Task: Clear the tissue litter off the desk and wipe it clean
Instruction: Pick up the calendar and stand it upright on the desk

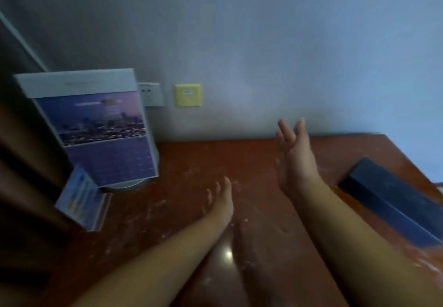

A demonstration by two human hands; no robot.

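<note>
I see both hands empty with fingers straight, the left hand [221,202] low over the middle of the desk [182,160], the right hand [296,160] raised nearer its back edge, pale specks [246,220] scattered across the wood, and a dark box [383,194] at its right edge.

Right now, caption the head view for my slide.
Both open: left hand and right hand over a streaked desk, sign stand left, dark box right.
</note>
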